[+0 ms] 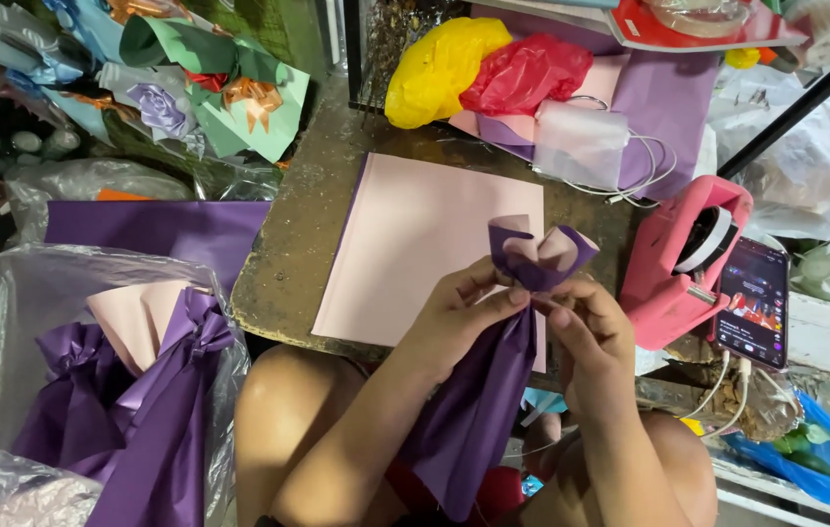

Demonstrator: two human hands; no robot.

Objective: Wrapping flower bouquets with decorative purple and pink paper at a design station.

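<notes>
Purple wrapping paper, pink inside, gathered at its neck, pinched by left hand and right hand.

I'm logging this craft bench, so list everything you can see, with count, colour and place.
paper cone: one, purple with pink inside, pinched at its neck by both hands
pink sheets: a stack, pink over purple, on the table
table: one, worn grey-brown, centre
tape dispenser: one, pink, right of the sheets
phone: one, screen lit, beside the dispenser, cable plugged in
plastic bags: two, yellow and red, table's far edge
finished cones: several, purple, in a clear bag at lower left
purple sheet: one, left of the table
bows: a few, lilac and orange, on green paper, upper left
left hand: gripping the cone's neck
right hand: pinching the neck opposite
</notes>
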